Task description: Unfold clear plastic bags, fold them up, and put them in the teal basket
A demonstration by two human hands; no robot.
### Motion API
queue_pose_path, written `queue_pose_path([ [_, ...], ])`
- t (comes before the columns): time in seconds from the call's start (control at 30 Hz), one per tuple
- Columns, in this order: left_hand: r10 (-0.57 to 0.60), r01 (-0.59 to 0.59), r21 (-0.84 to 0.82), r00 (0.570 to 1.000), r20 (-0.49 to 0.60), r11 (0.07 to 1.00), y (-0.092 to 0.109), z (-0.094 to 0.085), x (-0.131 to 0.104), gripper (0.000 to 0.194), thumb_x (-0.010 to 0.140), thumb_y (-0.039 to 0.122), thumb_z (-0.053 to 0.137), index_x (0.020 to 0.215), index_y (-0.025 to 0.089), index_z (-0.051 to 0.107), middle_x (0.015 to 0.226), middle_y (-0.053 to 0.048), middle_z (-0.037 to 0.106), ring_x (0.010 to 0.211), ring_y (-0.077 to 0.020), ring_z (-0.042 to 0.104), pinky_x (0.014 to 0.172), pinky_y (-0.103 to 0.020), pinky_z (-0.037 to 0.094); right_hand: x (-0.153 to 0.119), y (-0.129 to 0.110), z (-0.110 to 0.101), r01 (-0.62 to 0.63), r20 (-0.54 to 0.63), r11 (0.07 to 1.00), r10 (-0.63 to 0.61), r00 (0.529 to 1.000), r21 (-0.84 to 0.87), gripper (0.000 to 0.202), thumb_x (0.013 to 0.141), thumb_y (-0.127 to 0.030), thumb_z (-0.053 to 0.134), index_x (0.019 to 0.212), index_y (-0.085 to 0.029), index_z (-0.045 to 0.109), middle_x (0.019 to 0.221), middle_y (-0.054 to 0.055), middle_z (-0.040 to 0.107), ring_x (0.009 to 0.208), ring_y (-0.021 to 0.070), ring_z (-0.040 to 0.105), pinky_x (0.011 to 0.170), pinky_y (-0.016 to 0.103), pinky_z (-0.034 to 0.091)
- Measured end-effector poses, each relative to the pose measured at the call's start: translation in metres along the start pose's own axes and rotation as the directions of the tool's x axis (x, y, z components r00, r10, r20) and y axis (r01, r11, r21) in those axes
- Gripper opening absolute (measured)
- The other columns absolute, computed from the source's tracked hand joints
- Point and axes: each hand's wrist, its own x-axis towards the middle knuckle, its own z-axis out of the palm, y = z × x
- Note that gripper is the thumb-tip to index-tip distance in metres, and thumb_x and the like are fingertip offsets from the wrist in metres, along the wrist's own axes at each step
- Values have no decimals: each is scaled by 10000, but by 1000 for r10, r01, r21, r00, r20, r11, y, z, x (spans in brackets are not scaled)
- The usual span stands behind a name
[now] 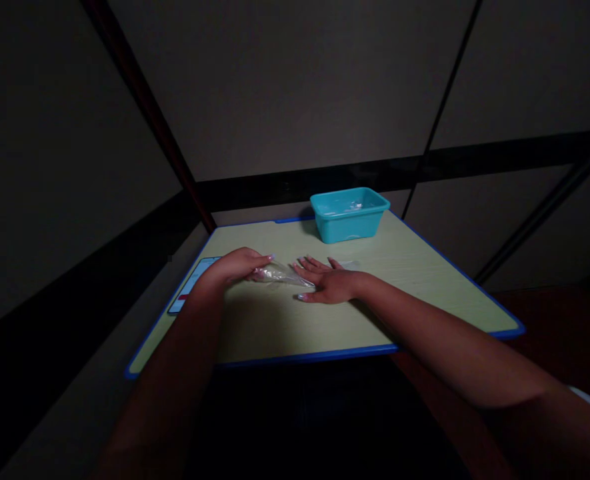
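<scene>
A clear, crinkled plastic bag [283, 273] stretches across the table [295, 327] between my two hands. My left hand [239, 265] is closed on the bag's left end, with the thumb on top. Fingers spread, my right hand [327, 283] lies flat over the right part of the bag, palm down. A pale end of the plastic shows past the right hand's fingers. Whether anything is inside the bag is too dim to tell.
A turquoise plastic basket [351, 227] with some shiny clear plastic inside stands at the table's back right. A phone [195, 287] with a lit screen lies by the left edge, partly behind my left forearm. Panelled walls [315, 93] rise behind the table.
</scene>
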Motion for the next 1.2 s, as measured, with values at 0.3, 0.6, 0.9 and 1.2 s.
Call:
queue_pose_path([
  [0.3,-169,167,43,985,41,985,-8,6,4,71,756,190,521,821,169,503,501,47,550,373,-102,505,428,-208,377,0,-1,-1,6,17,1000,-6,1000,-10,863,802,-710,310,1453,-259,-33,1515,79,-51,1378,279,-82,1042,603,-26],
  [0.6,-125,123,25,954,273,992,-8,1,-2,148,734,278,550,842,178,534,465,45,533,339,-89,452,364,-187,308,-1,1,0,10,15,1000,-10,1000,-5,858,790,-731,295,1452,-287,-24,1517,68,-49,1378,268,-83,1052,589,-24],
  [0.9,-127,166,-167,967,220,972,-5,5,0,190,755,121,456,925,168,525,537,36,540,340,-87,460,387,-204,351,1,4,2,7,0,1000,-7,1000,-9,875,777,-750,281,1454,-280,-12,1517,63,-40,1379,280,-70,1058,578,-24],
  [1.2,-118,98,-257,991,-62,961,3,15,2,168,851,140,373,958,178,497,683,17,587,388,-70,505,419,-197,377,0,3,2,19,-5,1000,-19,1000,-8,870,787,-741,280,1454,-268,-17,1515,82,-39,1381,276,-65,1046,597,-24],
])
